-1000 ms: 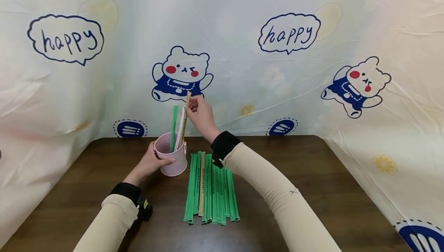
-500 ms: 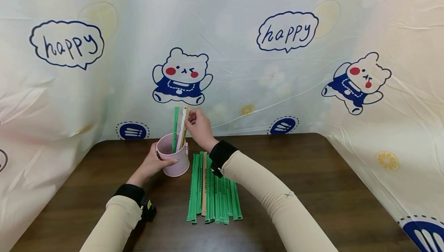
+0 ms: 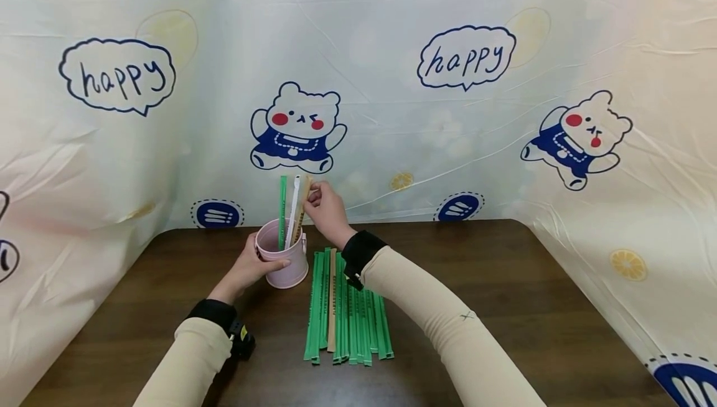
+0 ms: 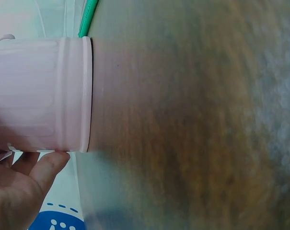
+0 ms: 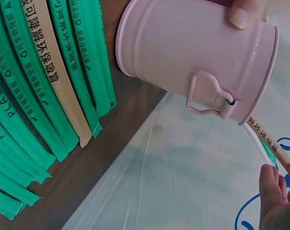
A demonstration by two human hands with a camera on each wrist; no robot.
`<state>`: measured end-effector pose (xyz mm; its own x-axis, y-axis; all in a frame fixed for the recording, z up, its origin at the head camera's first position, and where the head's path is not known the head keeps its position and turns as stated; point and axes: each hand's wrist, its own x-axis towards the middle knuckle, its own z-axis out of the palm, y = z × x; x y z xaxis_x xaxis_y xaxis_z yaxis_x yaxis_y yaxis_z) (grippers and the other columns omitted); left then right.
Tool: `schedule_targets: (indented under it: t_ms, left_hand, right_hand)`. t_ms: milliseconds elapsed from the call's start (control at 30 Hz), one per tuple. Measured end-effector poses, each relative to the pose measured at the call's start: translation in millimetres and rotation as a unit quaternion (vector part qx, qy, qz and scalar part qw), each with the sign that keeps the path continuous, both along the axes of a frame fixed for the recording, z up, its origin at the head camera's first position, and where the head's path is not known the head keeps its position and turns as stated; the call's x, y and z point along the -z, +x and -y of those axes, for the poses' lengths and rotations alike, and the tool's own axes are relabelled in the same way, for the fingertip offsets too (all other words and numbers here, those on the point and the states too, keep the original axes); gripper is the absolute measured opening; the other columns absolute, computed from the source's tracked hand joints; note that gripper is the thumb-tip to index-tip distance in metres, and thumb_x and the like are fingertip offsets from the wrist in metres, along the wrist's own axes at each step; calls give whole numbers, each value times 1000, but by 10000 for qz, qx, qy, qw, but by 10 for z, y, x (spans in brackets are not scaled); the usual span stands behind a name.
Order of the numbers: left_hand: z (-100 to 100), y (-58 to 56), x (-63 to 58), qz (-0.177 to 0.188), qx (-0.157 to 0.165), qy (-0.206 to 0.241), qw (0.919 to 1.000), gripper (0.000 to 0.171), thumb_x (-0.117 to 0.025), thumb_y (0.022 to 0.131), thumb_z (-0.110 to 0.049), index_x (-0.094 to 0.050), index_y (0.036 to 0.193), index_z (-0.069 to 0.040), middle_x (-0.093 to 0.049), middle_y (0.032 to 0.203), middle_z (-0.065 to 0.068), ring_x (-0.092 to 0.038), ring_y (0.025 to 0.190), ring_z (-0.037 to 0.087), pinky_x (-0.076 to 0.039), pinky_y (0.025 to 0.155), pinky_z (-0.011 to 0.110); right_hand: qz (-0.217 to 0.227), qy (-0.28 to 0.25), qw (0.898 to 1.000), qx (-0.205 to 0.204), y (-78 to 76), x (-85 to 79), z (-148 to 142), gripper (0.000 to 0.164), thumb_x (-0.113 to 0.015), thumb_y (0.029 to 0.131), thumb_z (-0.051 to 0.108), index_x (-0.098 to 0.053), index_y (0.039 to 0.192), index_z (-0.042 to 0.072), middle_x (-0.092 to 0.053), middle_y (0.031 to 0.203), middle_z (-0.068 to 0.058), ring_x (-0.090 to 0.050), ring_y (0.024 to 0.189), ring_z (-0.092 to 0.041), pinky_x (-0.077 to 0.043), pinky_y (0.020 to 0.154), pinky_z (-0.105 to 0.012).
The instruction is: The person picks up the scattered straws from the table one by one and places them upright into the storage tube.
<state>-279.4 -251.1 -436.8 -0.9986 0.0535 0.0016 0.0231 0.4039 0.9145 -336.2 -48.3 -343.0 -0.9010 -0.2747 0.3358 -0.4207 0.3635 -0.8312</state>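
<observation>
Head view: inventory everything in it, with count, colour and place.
bucket: 1, pink, on table
green straw: 1, green, in bucket
white stick: 1, white, in bucket
held brown straw: 1, brown, in bucket
flat green straws: many, not countable, green, on table
flat brown straw: 1, brown, among these
table: 1, dark brown, beneath
backdrop: 1, pale, printed, behind table
cuffs: 2, black, on wrists
sleeves: 2, cream, on arms
left hand: 1, bare, gripping bucket
right hand: 1, bare, pinching held brown straw
</observation>
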Motion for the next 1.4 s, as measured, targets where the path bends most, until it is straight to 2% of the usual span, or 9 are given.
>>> schedule_targets:
  t_ms: [333,567,733,900,1000,1233,1400]
  left_hand:
    - [15,-17,34,62,80,81,9999,99,-75,91,-20,-3,157,-3,-21,160,30,-30,144,47,-28,121,69]
    - [31,-74,13,7,52,13,10000,101,-76,90,-20,-3,158,-2,-21,160,30,-29,145,47,-27,122,69]
    - [30,-65,-2,57,64,-4,10000,103,-76,91,-22,-1,158,-3,-19,161,31,-27,146,48,-27,121,70]
    - [29,-71,17,134,48,-56,9999,104,-77,90,-25,-2,158,-2,-19,161,31,-27,147,48,-26,122,70]
    - [27,-73,11,133,42,-64,9999,105,-78,90,-27,-2,158,-3,-19,161,31,-26,147,48,-25,122,70]
    - [14,-44,-2,35,111,-64,9999,105,-78,90,-30,-3,157,-2,-18,160,32,-27,145,48,-27,120,72]
    - [18,-47,2,50,108,-43,9999,104,-77,90,-27,-2,158,-2,-17,160,32,-26,146,48,-26,121,71]
  right_hand:
    - [129,170,9997,-74,-33,90,-59,43,-63,100,13,-53,140,0,-68,113,-18,-67,103,-27,-50,75,-20]
    - [109,150,9998,-8,-84,89,-217,40,-58,105,20,-53,140,2,-68,119,-18,-65,108,-29,-51,80,-28]
    - [201,209,9996,-1,-130,132,-399,39,-56,105,18,-53,139,0,-66,121,-20,-64,110,-32,-53,88,-34]
    - [423,506,9978,-50,-165,267,-653,37,-56,105,15,-53,139,-1,-63,125,-21,-62,117,-33,-53,99,-41]
    - [532,642,9965,-28,-185,357,-808,35,-56,104,13,-56,136,-1,-64,125,-21,-62,117,-34,-53,100,-43]
    - [764,1083,9907,300,-210,573,-1125,30,-59,100,9,-62,127,-6,-67,115,-23,-64,109,-34,-54,94,-42]
    - [1475,1422,9780,384,-176,693,-1277,33,-59,99,4,-60,130,-8,-65,121,-24,-67,100,-34,-56,86,-38]
